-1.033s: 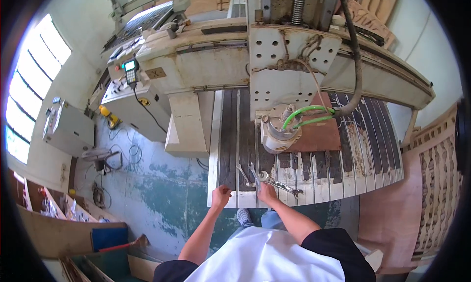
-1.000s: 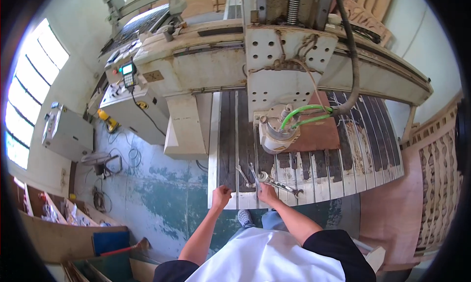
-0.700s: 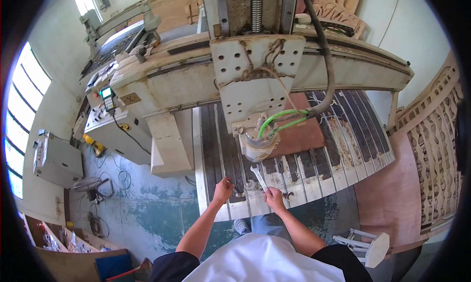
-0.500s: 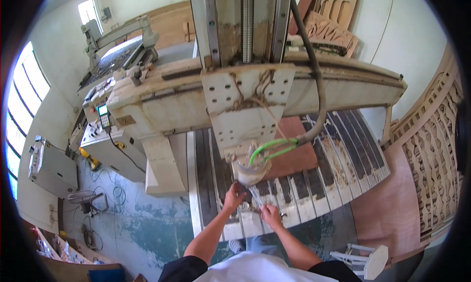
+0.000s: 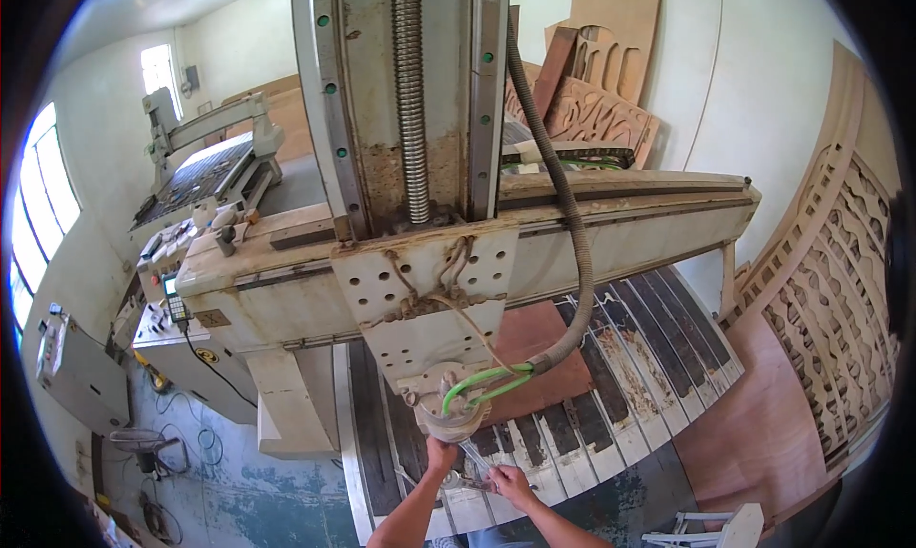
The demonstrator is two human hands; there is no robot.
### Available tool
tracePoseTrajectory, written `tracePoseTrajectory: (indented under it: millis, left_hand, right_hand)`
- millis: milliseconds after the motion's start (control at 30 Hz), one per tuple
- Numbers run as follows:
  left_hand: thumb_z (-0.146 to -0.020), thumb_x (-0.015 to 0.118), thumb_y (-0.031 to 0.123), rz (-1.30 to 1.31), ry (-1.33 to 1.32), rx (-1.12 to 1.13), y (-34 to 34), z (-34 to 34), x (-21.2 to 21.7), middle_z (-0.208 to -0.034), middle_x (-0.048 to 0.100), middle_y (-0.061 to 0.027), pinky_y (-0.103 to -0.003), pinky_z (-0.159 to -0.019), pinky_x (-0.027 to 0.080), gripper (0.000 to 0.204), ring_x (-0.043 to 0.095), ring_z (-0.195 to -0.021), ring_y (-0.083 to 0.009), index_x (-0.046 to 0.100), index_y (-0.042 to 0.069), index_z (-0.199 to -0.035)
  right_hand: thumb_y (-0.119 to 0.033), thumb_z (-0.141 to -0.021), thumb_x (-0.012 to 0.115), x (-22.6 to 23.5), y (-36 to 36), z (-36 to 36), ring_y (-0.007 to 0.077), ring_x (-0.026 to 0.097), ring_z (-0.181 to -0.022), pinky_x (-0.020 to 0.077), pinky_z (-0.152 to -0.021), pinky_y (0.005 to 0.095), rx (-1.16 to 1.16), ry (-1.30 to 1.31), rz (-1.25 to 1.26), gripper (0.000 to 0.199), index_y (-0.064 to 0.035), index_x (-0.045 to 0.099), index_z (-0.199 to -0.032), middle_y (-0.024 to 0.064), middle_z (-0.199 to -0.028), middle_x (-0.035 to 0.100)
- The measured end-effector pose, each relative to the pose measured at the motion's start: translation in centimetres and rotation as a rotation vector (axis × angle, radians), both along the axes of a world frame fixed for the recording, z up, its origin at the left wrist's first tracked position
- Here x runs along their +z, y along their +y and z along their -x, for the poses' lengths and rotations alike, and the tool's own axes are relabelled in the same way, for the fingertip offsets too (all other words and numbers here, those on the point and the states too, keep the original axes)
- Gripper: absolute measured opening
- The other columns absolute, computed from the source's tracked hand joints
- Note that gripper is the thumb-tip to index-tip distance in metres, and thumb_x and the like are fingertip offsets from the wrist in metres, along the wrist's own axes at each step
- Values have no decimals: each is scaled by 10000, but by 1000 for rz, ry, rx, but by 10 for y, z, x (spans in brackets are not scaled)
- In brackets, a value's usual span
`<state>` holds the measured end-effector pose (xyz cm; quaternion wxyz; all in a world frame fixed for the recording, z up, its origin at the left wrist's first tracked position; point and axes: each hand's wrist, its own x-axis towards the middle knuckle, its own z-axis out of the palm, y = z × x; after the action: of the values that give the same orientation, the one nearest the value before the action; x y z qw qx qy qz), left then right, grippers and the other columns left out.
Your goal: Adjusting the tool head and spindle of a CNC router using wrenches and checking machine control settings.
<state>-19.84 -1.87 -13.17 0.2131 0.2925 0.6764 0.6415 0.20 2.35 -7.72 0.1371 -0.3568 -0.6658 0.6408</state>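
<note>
The round spindle (image 5: 454,420) of a CNC router hangs in front of me, with bright green hoses (image 5: 487,381) looping from its top. My left hand (image 5: 440,455) reaches up against the spindle's lower end. Its fingers look closed there, but the spindle hides their tips and whatever they grip. Just to the right, my right hand (image 5: 512,483) is closed on the lower end of a shiny metal wrench (image 5: 474,457), which slants up toward the underside of the spindle. Another metal piece (image 5: 454,479) lies on the slatted machine bed beneath my hands; its kind is unclear.
A reddish-brown board (image 5: 539,357) lies on the bed behind the spindle. The heavy gantry beam (image 5: 639,219) crosses ahead, and a thick grey hose (image 5: 572,224) hangs down to the spindle. A control cabinet (image 5: 205,367) stands left; cut wooden panels (image 5: 830,300) lean right.
My view has tilted up, so the machine and both hands sit lower in the picture. My left hand has moved up closer under the spindle. The right hand still holds the wrench.
</note>
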Motion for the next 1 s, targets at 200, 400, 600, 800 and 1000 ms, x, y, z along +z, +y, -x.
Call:
tracePoseTrajectory:
  millis: [200,400,600,800,1000]
  left_hand:
    - [-704,630,-9,-37,27,3,5,5,4,-960,676,-133,-300,-810,468,280,636,-911,-196,639,-27,-983]
    - [-725,663,47,-4,199,-22,7,13,7,-976,673,-132,-308,-834,463,295,628,-930,-189,632,-23,-1010]
    - [-703,682,51,-85,89,-76,4,11,11,-973,671,-141,-321,-834,470,291,636,-945,-229,638,-9,-984]
    - [-691,682,40,27,147,-28,3,9,4,-979,667,-149,-334,-853,464,291,629,-972,-257,638,-14,-974]
    - [-842,619,214,41,-112,28,-38,-26,-9,-1041,613,-114,-355,-821,481,396,590,-950,-211,483,0,-1146]
  right_hand:
    - [-273,-941,491,-3,14,12,62,465,-505,358,-472,213,37,36,33,324,1,638,-851,2,-568,537]
    - [-282,-937,504,11,12,15,59,456,-501,342,-463,218,22,22,110,321,-4,633,-842,-2,-576,538]
    - [-318,-922,530,9,18,14,48,427,-478,318,-436,217,22,21,99,344,-8,636,-819,-5,-574,534]
    - [-323,-912,550,1,18,18,46,422,-497,308,-441,217,14,3,153,335,-21,629,-791,-21,-587,521]
    - [-300,-899,564,-20,2,32,88,488,-573,382,-509,258,63,-36,31,313,-11,639,-807,10,-639,555]
